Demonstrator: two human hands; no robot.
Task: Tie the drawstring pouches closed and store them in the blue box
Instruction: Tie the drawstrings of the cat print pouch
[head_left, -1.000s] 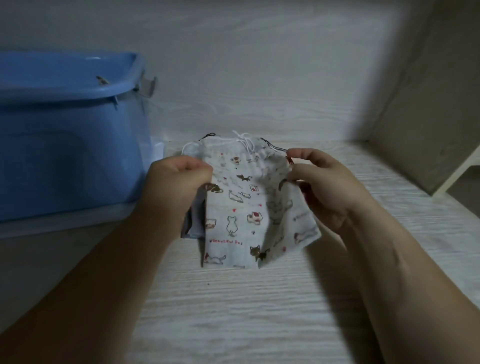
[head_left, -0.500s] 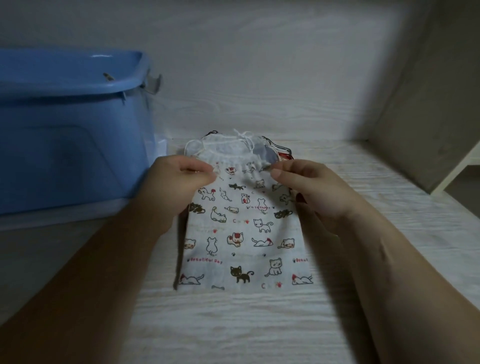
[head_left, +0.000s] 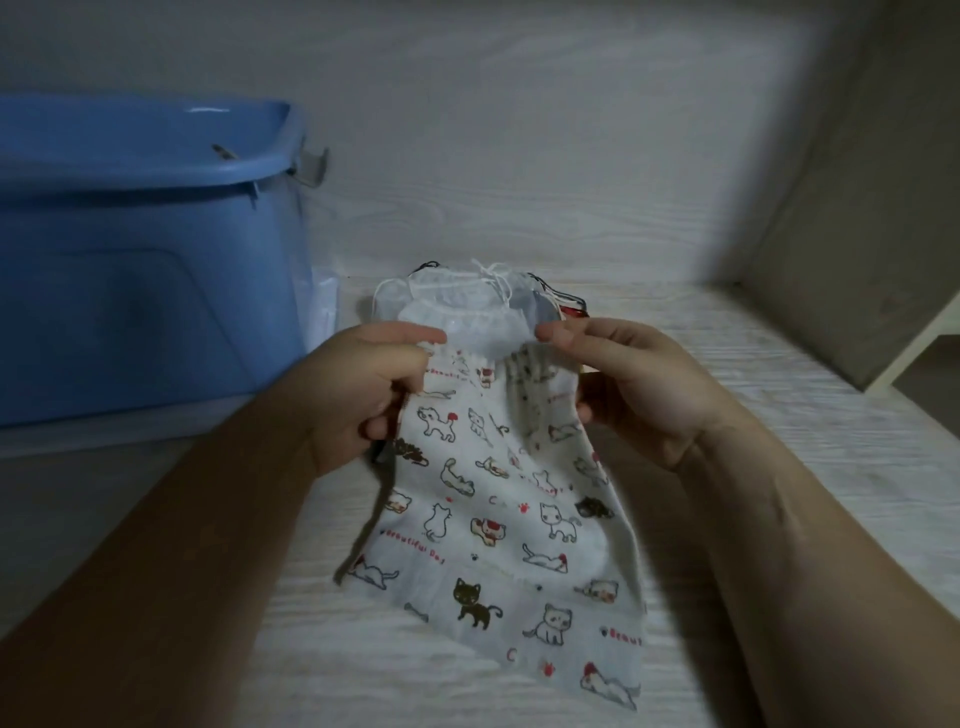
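Note:
A white drawstring pouch with a cat print hangs slanted from both my hands, its lower end trailing on the pale wooden surface. My left hand pinches the pouch's top left corner, and my right hand pinches the top right corner. Its mouth gapes open between them. Behind it lies a small pile of further pouches with white and dark strings. The blue box stands at the left, its top uncovered.
A wood-grain back wall rises just behind the pile. A side panel closes off the right, with a lower ledge past it. A grey latch juts from the box's right end.
The pouch lay flat on the surface half a second ago. Both hands have since lifted its top edge and pulled it nearer, so it hangs slanted with the mouth open.

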